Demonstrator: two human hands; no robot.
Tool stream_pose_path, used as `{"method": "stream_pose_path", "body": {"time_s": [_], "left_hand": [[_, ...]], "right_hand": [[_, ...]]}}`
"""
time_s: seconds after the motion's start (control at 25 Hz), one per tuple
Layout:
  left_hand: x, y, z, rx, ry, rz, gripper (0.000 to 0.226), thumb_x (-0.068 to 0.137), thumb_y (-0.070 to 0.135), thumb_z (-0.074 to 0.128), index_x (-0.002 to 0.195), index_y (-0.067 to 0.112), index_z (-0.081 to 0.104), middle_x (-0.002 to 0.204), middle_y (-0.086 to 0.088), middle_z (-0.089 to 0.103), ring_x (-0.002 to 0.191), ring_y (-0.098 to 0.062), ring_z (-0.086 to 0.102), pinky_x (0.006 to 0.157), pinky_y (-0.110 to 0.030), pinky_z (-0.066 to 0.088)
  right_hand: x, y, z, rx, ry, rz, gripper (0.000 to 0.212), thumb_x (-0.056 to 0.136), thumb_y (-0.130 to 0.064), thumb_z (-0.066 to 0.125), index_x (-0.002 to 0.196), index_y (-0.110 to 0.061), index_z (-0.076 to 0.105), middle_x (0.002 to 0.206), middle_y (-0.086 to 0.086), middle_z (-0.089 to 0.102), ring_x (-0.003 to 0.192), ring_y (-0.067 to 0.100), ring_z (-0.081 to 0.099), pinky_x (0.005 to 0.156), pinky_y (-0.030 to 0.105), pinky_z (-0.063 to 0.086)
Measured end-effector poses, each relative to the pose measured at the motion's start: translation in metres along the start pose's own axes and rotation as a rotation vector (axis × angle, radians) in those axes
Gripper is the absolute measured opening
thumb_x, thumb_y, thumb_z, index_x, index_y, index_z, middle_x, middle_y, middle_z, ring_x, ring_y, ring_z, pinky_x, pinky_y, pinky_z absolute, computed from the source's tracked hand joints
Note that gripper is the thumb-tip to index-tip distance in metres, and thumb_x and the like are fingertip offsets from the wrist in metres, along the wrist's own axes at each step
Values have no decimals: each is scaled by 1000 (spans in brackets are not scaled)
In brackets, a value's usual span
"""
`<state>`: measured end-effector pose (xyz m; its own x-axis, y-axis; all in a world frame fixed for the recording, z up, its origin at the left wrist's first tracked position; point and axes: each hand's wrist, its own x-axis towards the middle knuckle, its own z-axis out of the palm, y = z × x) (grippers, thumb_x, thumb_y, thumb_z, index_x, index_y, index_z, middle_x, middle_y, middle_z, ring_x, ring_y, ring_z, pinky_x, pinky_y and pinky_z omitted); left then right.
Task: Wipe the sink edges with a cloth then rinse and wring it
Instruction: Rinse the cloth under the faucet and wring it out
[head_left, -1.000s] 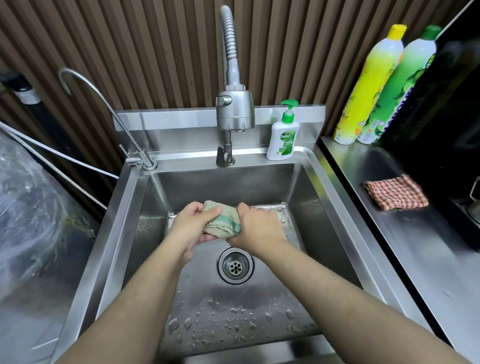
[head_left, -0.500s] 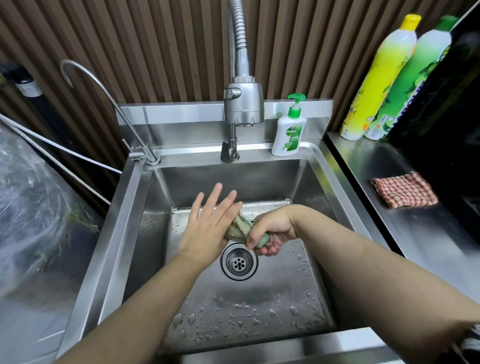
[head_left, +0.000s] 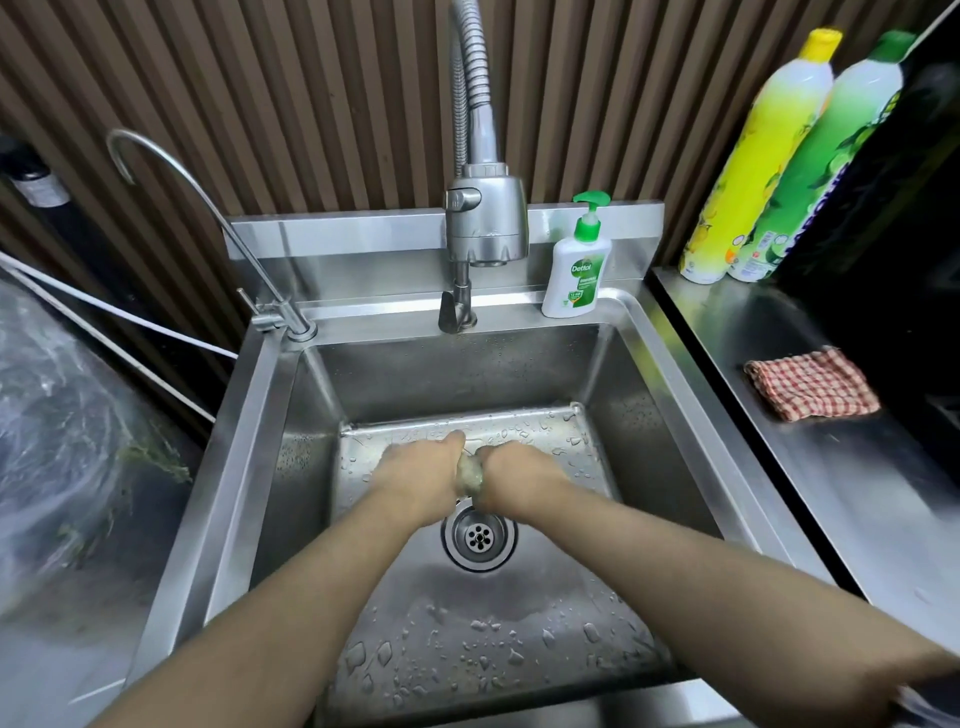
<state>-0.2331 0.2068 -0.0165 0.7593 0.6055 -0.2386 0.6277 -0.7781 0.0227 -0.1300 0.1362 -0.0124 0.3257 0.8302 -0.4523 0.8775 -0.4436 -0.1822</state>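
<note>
Greenish cloth (head_left: 470, 475), bunched into a small wet wad, low over the floor of the sink (head_left: 249, 441) and just behind the drain (head_left: 479, 535). Pinned between both hands, with only a narrow strip showing in the gap where they meet. Left hand (head_left: 421, 470) curled around the wad's left end, back of the hand upward, fingers tucked out of sight underneath. Right hand (head_left: 519, 475) clenched around the right end in the same manner, pressed close against the left. Both slightly blurred, so no telling the exact lie of each finger. Forearms reaching in from the near rim, above scattered water drops on the basin floor. On the back ledge, a tall spring faucet (head_left: 485, 218), spray head hanging above the basin. At the back left corner, a thin gooseneck tap (head_left: 297, 326). Just right of the faucet base, a white soap bottle (head_left: 576, 275) with a green pump. To the right of the sink, a steel surface (head_left: 831, 493) carrying a folded red-checked rag (head_left: 813, 384), well apart from the hands. At its far end, a yellow bottle (head_left: 753, 156) and a green bottle (head_left: 826, 156), side by side and touching. To the left, crumpled clear plastic (head_left: 62, 441) and a white cord (head_left: 156, 323) running toward the wall.
</note>
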Motion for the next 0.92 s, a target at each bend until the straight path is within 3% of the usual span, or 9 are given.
{"method": "stream_pose_path", "body": {"time_s": [0.16,0.36,0.44,0.56,0.6,0.68,0.76,0.84,0.92], "left_hand": [[11,-6,21,-427,-357,-100,19,81,18,52,90,21,36,88,-4,55,82,-22,57,60,-31,40],[12,-2,30,-491,-290,-137,36,77,31,62,98,25,33,90,-2,59,78,-21,56,59,-31,43],[11,-5,39,-402,-116,-107,45,75,37,67,108,27,38,102,-1,57,92,-23,55,73,-35,46],[5,-9,67,3,329,63,70,63,39,79,123,21,45,118,0,55,110,-23,50,83,-38,42],[2,-7,78,98,424,131,74,59,38,79,121,18,46,117,-3,59,111,-25,49,83,-38,39],[-1,-2,87,182,489,210,71,57,37,75,116,13,45,110,-7,62,109,-27,44,81,-39,32],[11,-1,84,212,526,239,59,52,28,76,100,14,45,89,-5,63,89,-25,50,71,-36,28],[24,-3,73,295,555,321,41,48,13,70,82,15,47,65,-1,60,62,-24,55,66,-35,27],[36,-4,67,317,445,400,31,49,9,67,76,14,54,60,-1,62,55,-23,59,69,-34,34]], "right_hand": [[9,5,29,-110,114,-94,30,89,-25,51,116,-11,50,111,10,64,99,31,62,69,31,41],[13,10,34,-298,264,-143,42,85,-28,58,122,-13,44,122,8,51,114,27,47,91,38,35],[19,11,30,-115,134,-44,36,83,-25,61,115,-13,50,111,7,58,104,25,55,84,33,40],[31,23,24,626,-256,138,8,78,-8,65,82,-9,59,67,3,59,60,16,55,51,20,41],[35,28,23,762,-403,141,11,79,-4,62,72,-10,57,56,0,57,53,12,50,46,19,38],[38,39,18,860,-662,87,25,84,1,55,62,-12,55,48,-3,54,51,9,45,50,16,38],[45,47,17,863,-848,16,32,86,2,50,58,-13,56,49,-3,53,47,7,44,51,17,40],[46,49,19,814,-910,-19,30,87,-6,56,59,-15,52,49,-3,49,44,7,38,46,16,34],[48,48,27,736,-851,3,28,79,-18,70,60,-18,49,52,-1,44,45,9,32,43,19,25]]}}
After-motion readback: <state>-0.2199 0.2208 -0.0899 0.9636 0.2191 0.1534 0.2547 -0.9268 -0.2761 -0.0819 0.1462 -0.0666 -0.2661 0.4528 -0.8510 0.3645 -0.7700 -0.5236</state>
